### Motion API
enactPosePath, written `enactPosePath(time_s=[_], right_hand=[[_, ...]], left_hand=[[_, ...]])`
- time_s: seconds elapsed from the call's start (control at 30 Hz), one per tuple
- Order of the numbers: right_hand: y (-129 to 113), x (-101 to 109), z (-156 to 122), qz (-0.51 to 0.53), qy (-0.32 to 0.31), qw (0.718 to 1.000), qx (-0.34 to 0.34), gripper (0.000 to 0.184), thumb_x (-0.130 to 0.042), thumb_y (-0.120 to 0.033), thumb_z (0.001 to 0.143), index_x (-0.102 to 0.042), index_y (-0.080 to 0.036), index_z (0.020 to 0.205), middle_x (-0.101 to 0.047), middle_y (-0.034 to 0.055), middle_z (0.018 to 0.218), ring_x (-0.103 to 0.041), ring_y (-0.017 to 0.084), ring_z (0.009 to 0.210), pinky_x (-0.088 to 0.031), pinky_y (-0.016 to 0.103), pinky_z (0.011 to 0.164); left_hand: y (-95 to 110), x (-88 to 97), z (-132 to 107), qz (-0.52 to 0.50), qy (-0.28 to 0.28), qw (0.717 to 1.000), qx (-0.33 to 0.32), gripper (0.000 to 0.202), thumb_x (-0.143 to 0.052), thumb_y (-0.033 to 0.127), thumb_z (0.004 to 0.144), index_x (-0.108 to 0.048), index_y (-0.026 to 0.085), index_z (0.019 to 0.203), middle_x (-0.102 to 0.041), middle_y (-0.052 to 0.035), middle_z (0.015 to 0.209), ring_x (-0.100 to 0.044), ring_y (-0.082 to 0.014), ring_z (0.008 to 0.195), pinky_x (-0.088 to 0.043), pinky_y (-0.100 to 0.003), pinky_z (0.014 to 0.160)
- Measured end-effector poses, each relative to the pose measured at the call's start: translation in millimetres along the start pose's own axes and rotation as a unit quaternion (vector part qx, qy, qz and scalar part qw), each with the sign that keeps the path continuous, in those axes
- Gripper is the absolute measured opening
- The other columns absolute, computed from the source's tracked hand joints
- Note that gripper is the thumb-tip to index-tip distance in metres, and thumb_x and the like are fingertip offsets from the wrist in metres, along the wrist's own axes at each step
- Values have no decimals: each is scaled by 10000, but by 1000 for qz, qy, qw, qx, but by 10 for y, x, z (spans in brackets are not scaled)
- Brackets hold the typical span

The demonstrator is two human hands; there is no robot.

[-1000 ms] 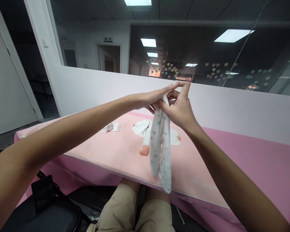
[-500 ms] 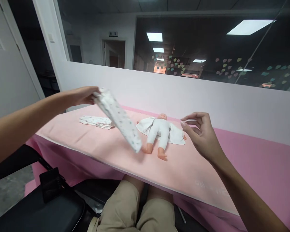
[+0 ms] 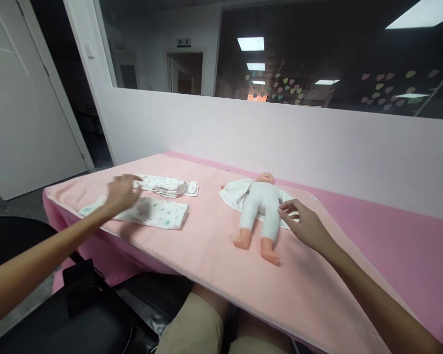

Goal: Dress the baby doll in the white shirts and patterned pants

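A baby doll in a white one-piece lies on its back on an opened white garment, on the pink table. My right hand hovers at the doll's right hip with fingers curled and apart, holding nothing. My left hand is blurred by motion over the left end of a patterned white baby garment that lies flat on the table. A second folded patterned garment lies just behind it.
A low white wall with dark glass above it runs along the table's far side. A black chair seat stands at lower left, beside my knees in tan shorts. A white door is at the left.
My left hand swung the patterned garment to the left and laid it flat on the table. My right hand let go of it and dropped to the doll's side. The view tilted down.
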State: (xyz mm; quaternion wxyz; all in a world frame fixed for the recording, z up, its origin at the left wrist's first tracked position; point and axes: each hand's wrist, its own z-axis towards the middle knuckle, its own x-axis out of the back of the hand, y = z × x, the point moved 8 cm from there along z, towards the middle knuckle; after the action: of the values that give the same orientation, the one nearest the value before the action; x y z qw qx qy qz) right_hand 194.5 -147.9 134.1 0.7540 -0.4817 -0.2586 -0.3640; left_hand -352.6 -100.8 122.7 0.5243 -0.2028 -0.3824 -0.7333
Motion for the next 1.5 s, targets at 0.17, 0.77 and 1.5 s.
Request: enactPosePath(time_s=[0.17,0.77,1.5], right_hand=[[204,-633,865,-150,-67,985,56,442,-551,-435,982,-590,-189,1347,-614,147,1431,-561,326,1327,-444,463,1111],[713,-1685,2329,-243,-216,945,44,454,-663,-334,847,-700,-125,1248,-666,202,1370,-653,353,1207,-487,391,977],[1174,-1180,2371,55,6,998,10,561,-699,-283,638,-420,-252,1123,-602,67,1110,-603,263,1020,-480,351,857]], left_hand=[[1487,-1497,208,-81,-102,978,-166,331,-557,439,938,-618,215,1174,-670,-102,1242,-573,-295,1196,-443,-463,1089],[2671,-3417,614,-69,-94,992,-51,427,-522,392,977,-541,203,1359,-576,-161,1350,-434,-371,1274,-304,-540,1099],[2551,-3530,665,-55,-134,989,20,267,-403,281,1019,-580,216,1208,-651,-122,1206,-557,-321,1157,-407,-476,1014]])
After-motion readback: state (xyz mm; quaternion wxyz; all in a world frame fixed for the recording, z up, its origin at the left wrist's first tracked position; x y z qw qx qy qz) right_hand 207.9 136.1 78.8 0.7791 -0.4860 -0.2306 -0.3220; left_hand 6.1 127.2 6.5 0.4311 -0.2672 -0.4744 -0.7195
